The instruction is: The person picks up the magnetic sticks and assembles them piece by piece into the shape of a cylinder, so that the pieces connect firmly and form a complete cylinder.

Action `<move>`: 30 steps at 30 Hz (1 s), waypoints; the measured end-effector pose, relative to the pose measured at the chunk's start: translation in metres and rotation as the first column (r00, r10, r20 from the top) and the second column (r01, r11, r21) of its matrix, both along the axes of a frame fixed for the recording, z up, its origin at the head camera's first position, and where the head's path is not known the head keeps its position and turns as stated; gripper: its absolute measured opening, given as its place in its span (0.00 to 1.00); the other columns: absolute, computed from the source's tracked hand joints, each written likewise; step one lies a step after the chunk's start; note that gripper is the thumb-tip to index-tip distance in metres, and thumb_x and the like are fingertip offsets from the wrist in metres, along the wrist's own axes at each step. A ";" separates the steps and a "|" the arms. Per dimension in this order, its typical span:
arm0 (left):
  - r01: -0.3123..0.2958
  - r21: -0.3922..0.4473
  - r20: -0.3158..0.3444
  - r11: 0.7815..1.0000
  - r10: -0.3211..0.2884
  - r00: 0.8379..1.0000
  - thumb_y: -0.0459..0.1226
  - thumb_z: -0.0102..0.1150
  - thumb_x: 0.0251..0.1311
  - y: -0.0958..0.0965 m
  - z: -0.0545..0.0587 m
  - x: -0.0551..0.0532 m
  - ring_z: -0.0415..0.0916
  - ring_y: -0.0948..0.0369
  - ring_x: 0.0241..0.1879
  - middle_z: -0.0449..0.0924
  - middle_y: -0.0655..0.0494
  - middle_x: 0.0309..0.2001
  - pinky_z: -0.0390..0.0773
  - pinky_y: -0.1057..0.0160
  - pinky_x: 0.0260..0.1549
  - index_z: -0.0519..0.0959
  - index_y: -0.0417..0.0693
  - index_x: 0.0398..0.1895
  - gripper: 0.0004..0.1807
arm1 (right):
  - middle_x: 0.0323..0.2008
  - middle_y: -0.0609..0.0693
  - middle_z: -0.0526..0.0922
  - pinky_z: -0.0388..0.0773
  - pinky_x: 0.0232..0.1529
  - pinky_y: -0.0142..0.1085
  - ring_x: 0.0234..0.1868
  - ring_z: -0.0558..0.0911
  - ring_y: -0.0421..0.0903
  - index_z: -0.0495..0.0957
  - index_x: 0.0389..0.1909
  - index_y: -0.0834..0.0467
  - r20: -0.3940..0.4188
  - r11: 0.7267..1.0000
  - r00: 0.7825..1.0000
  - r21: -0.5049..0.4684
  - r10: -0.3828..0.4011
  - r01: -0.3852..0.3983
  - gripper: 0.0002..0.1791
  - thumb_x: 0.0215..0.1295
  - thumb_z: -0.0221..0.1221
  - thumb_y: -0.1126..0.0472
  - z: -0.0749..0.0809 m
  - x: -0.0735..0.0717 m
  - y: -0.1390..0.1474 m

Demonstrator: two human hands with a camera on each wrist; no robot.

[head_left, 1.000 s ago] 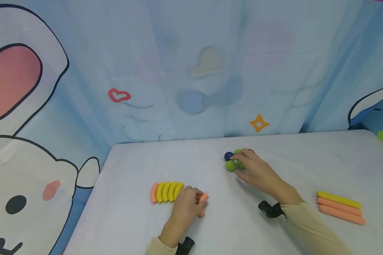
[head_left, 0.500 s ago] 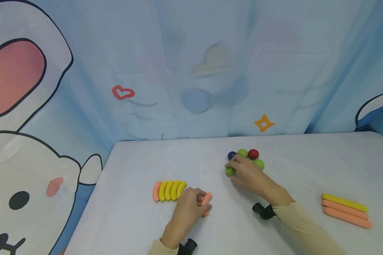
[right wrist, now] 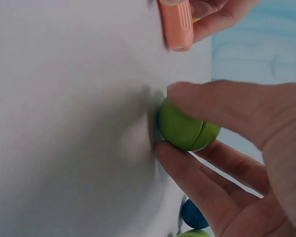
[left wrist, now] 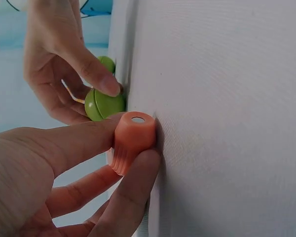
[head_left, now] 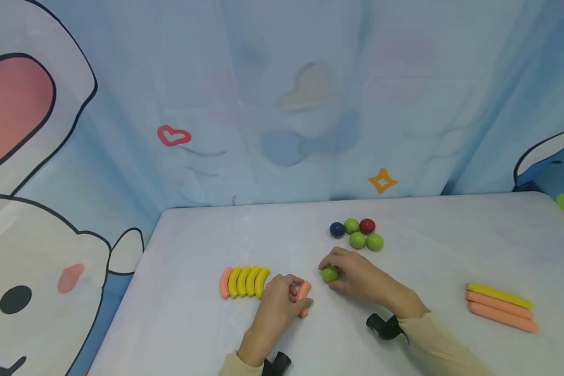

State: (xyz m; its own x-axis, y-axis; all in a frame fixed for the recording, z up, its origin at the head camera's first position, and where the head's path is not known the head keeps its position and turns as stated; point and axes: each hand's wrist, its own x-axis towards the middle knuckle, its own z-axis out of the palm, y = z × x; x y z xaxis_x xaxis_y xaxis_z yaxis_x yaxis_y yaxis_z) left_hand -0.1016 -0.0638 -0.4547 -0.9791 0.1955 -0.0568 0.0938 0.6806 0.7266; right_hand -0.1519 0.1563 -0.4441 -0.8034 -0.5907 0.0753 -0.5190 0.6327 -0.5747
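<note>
My left hand (head_left: 276, 303) pinches an orange curved piece (head_left: 303, 298) between thumb and fingers, low over the white table. In the left wrist view the piece (left wrist: 133, 140) shows ridged sides and a small hole in its end. Just to its right, my right hand (head_left: 359, 274) grips a green ball (head_left: 329, 274) between thumb and fingertips. A seam line runs round this ball (right wrist: 182, 126) in the right wrist view. Left of my left hand, several yellow curved pieces (head_left: 250, 281) stand side by side, with one orange curved piece (head_left: 224, 282) at their far left end.
Behind my right hand lie a blue ball (head_left: 337, 230), a red ball (head_left: 367, 226) and 3 green balls (head_left: 375, 242). At the right rest one yellow stick (head_left: 499, 295) and two orange sticks (head_left: 503, 317). A blue patterned curtain (head_left: 263, 104) hangs behind the table (head_left: 207, 235).
My right hand has drawn one green ball away from the cluster, towards the front and left, uncovering the other balls. My left hand keeps its hold on the orange piece, nearly still.
</note>
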 end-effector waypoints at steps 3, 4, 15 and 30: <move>0.002 0.004 -0.005 1.000 -0.002 1.000 0.34 0.80 0.54 0.000 0.000 0.000 0.64 0.68 0.28 0.70 0.60 0.27 0.69 0.70 0.27 0.86 0.37 0.46 0.18 | 0.43 0.45 0.82 0.81 0.43 0.34 0.40 0.77 0.37 0.86 0.49 0.60 -0.004 0.999 1.000 -0.014 0.031 -0.031 0.17 0.58 0.74 0.70 -0.001 0.000 -0.002; 0.003 0.007 -0.009 1.000 -0.003 1.000 0.33 0.80 0.53 0.000 0.000 0.000 0.63 0.69 0.28 0.71 0.60 0.26 0.69 0.70 0.27 0.86 0.37 0.46 0.18 | 0.43 0.45 0.82 0.81 0.43 0.34 0.40 0.78 0.37 0.86 0.50 0.60 -0.009 0.999 0.999 -0.020 0.043 -0.043 0.17 0.59 0.74 0.70 -0.001 0.000 -0.003; 0.010 0.039 0.010 0.999 -0.010 1.000 0.33 0.80 0.53 0.000 0.001 -0.002 0.64 0.69 0.28 0.71 0.59 0.27 0.69 0.70 0.27 0.86 0.38 0.46 0.18 | 0.42 0.45 0.81 0.83 0.44 0.35 0.40 0.78 0.38 0.85 0.46 0.59 -0.040 0.997 0.997 -0.049 0.059 -0.061 0.19 0.53 0.77 0.71 -0.005 -0.002 -0.016; 0.008 0.074 0.057 0.997 -0.012 0.998 0.32 0.79 0.55 -0.002 0.001 -0.002 0.66 0.68 0.28 0.72 0.59 0.29 0.70 0.70 0.28 0.86 0.39 0.47 0.17 | 0.43 0.44 0.81 0.82 0.46 0.38 0.41 0.77 0.39 0.85 0.46 0.56 -0.048 0.996 0.997 -0.049 0.067 -0.069 0.18 0.56 0.76 0.69 -0.008 0.000 -0.017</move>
